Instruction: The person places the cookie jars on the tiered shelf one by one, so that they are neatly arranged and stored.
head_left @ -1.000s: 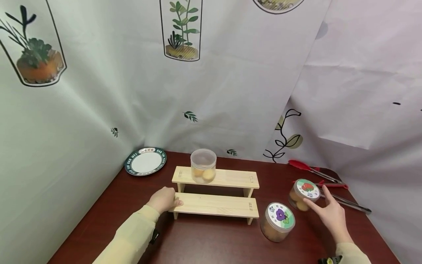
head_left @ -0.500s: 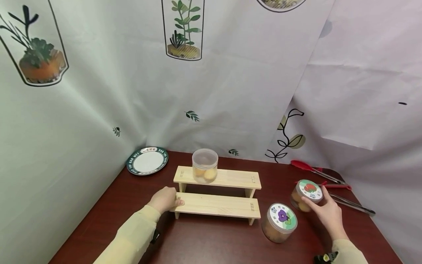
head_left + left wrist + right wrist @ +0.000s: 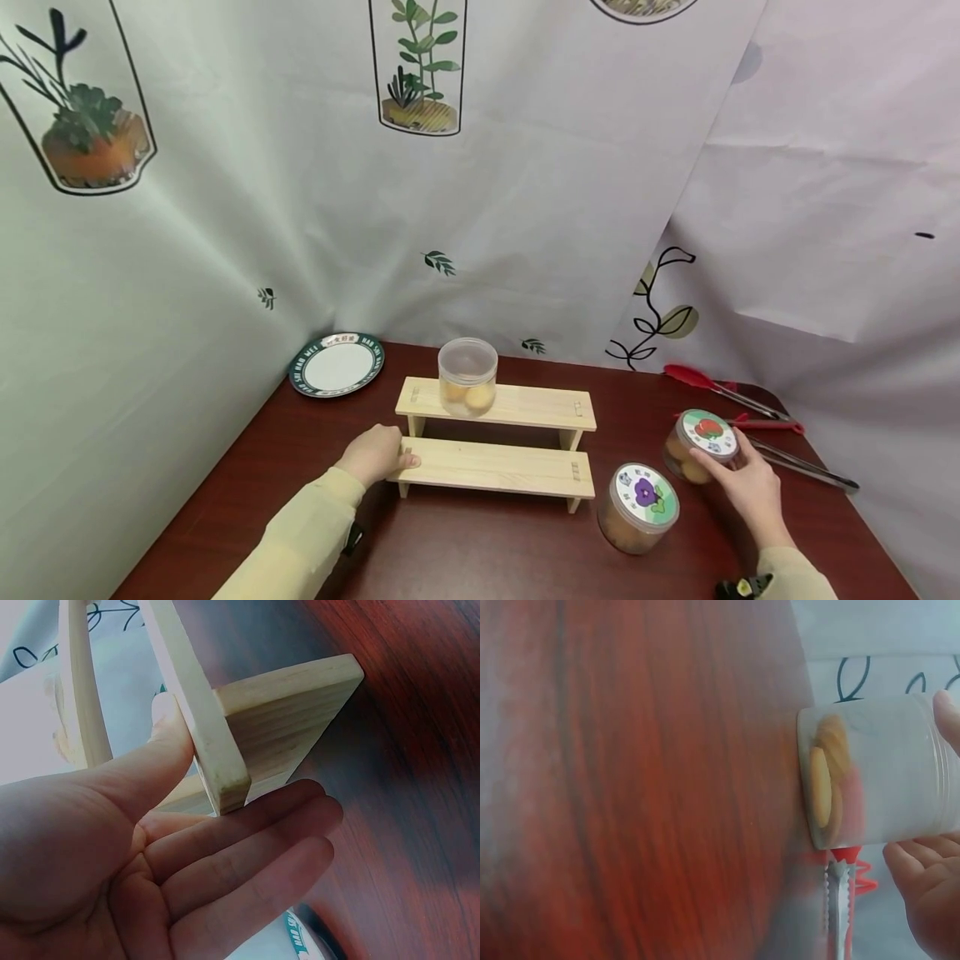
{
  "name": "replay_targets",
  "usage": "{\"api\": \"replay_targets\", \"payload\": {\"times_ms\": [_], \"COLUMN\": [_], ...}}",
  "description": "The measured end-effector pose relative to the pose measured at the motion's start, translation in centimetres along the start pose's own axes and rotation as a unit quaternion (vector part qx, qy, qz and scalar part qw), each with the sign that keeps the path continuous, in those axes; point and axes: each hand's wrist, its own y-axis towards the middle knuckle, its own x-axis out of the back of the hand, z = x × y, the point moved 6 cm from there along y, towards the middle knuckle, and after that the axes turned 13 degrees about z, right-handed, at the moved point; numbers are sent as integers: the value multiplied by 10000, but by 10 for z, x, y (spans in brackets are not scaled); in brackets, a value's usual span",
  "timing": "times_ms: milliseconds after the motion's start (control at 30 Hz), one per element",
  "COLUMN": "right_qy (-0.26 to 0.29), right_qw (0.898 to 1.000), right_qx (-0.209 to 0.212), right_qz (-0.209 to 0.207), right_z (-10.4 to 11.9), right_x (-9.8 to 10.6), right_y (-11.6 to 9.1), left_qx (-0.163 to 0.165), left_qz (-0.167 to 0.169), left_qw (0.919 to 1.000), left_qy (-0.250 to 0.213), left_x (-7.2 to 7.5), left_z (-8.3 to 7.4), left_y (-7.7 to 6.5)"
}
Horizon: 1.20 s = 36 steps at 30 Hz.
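Note:
My left hand [image 3: 370,454] pinches the left end of a two-step wooden stand [image 3: 498,468], thumb on the lower board and fingers beneath. In the left wrist view the thumb presses the board [image 3: 196,720] while the other fingers lie nearly straight under its end. At the right, my right hand [image 3: 753,493] holds a clear round jar [image 3: 681,457] near its lid, thumb in front and fingers behind. Its green and white lid [image 3: 708,433] bears a red tomato-like picture. Cookies [image 3: 821,784] lie at the jar's bottom in the right wrist view.
A second lidded jar [image 3: 633,517] with a purple flower picture stands right of the stand. On the upper step sits an open clear jar [image 3: 468,371] with cookies. Red-tipped tongs [image 3: 690,377] lie at the back right. A green-rimmed plate [image 3: 337,369] leans at the back left.
The right hand's fingers have closed in around the jar's lid. The left hand stays on the stand. The whole view has shifted slightly.

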Motion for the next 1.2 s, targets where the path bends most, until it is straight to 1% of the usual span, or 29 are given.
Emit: {"api": "replay_targets", "payload": {"times_ms": [433, 700, 1000, 1200], "right_qy": [108, 237, 372, 492], "right_qw": [9996, 9994, 9991, 9978], "right_qx": [168, 203, 210, 449], "right_qz": [-191, -148, -57, -30], "right_z": [4, 13, 23, 37], "right_x": [-1, -2, -1, 0], "right_y": [0, -2, -6, -11], "left_qx": [-28, -37, -89, -123], "left_qz": [9, 9, -71, -86], "left_qw": [10000, 10000, 9999, 9999], "left_qy": [-77, -63, -72, -50], "left_x": [0, 0, 1, 1], "left_z": [1, 1, 0, 0], "left_y": [-1, -1, -3, -3]}}
